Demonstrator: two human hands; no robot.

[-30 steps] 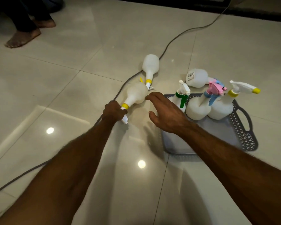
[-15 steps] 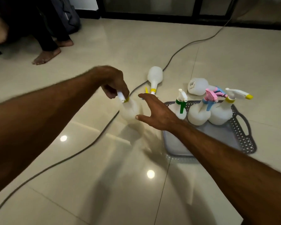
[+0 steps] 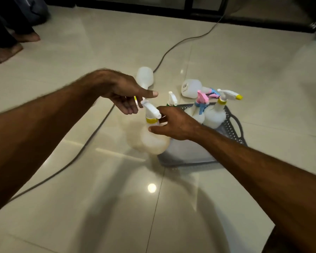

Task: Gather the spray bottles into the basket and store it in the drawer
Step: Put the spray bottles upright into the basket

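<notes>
Yellow-collared spray bottle [image 3: 154, 137] upright, blurred. Right hand [image 3: 173, 125] wrapping body; left hand [image 3: 125, 95] spread, fingers loose at trigger. Likely light, slick plastic — grip neck. Basket [image 3: 232, 125] beside.

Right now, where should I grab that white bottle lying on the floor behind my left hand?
Grip the white bottle around its narrow neck, coming from above. It lies flat with its wide base pointing away, so the neck end is nearest you, though your left hand partly hides it.
</notes>
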